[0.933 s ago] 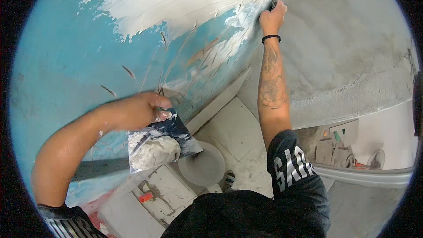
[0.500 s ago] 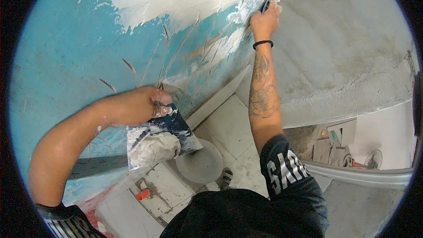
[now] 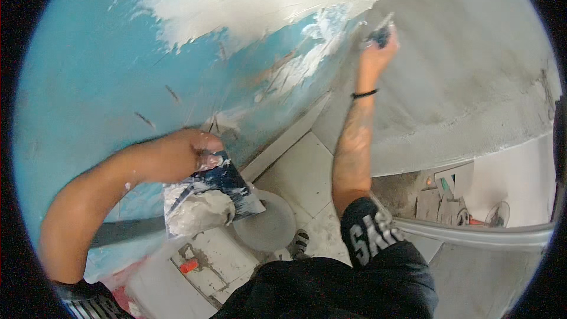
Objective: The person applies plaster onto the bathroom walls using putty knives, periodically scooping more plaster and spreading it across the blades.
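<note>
My left hand (image 3: 201, 147) grips the edge of a dark flat putty board (image 3: 233, 180), smeared with white. A thick lump of white putty (image 3: 204, 211) rests on that board. My right hand (image 3: 383, 53), partly blurred, is closed around a dark putty knife (image 3: 378, 36) with white on its edge. It is in front of the grey wall (image 3: 460, 53), close to the corner with the blue wall (image 3: 118, 71). A coat of white putty (image 3: 236, 0) covers the upper part of the blue wall, with thinner smears below it near the corner.
A round grey bucket (image 3: 269, 224) stands on the tiled floor (image 3: 301, 171) beneath the board. An orange-red tube-like piece (image 3: 189, 266) lies lower left. My sandalled foot (image 3: 300, 242) is beside the bucket. Past a pale ledge (image 3: 472, 231) at right are tile pieces (image 3: 437, 201).
My right hand and the putty knife have come down and right, off the blue wall's corner edge to before the grey wall. The left hand with the board has shifted slightly down and left.
</note>
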